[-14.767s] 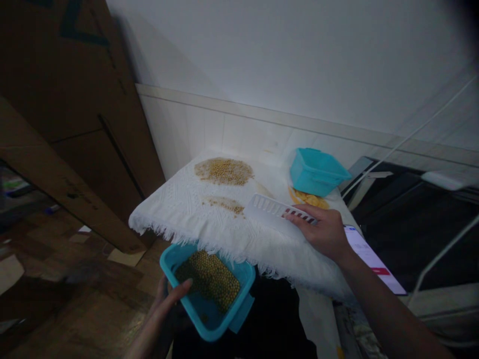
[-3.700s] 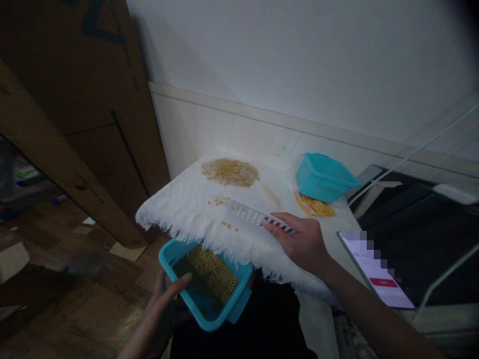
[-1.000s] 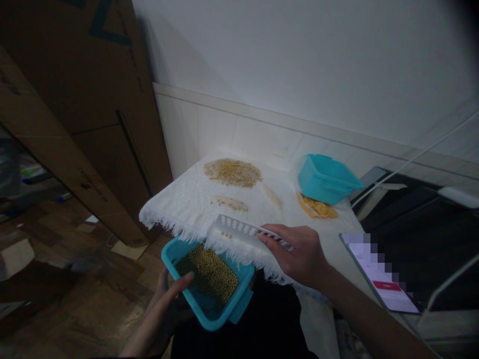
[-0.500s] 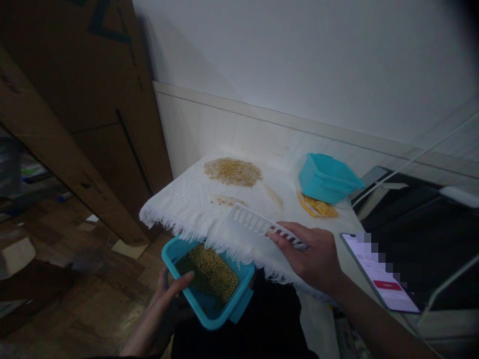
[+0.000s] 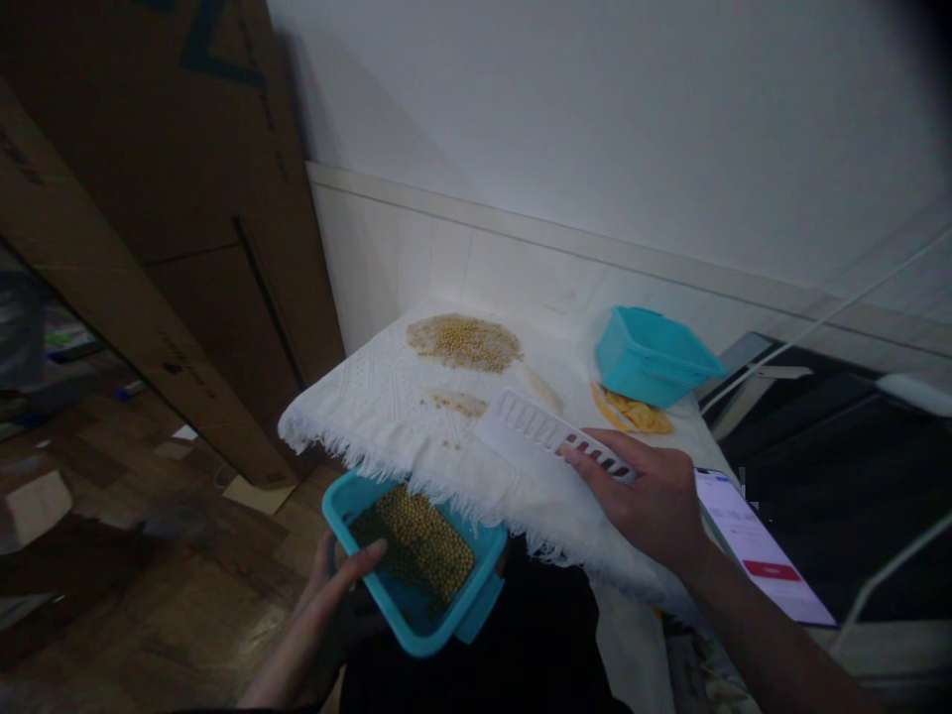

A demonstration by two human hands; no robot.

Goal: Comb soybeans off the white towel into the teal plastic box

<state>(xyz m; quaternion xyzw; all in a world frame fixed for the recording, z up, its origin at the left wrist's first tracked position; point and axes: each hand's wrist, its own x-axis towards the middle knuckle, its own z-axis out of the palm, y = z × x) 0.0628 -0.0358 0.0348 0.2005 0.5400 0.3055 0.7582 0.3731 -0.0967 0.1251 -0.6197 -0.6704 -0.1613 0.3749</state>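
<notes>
My left hand (image 5: 338, 580) grips the near left rim of a blue plastic basket (image 5: 416, 643), thumb over the edge. The basket is tilted below the table's fringed front edge and holds yellow soybeans (image 5: 420, 531) beside a dark green layer. My right hand (image 5: 647, 491) is closed on the end of a white slotted plastic piece (image 5: 532, 421), held at the white tablecloth (image 5: 357, 397). Behind it, a heap of soybeans (image 5: 468, 340) lies on the cloth, with a smaller scatter (image 5: 455, 401) in front. The fingers under the basket are partly hidden.
A second blue basket (image 5: 654, 357) stands at the right back on a yellow cloth (image 5: 636, 412). A lit phone (image 5: 766, 555) lies at the right by a dark flat object. Tall cardboard boxes (image 5: 185, 248) stand left, and a white wall rises behind the table.
My right hand has moved right and slightly back with the slotted piece, showing a few loose beans on the cloth. The basket and my left hand stay nearly still.
</notes>
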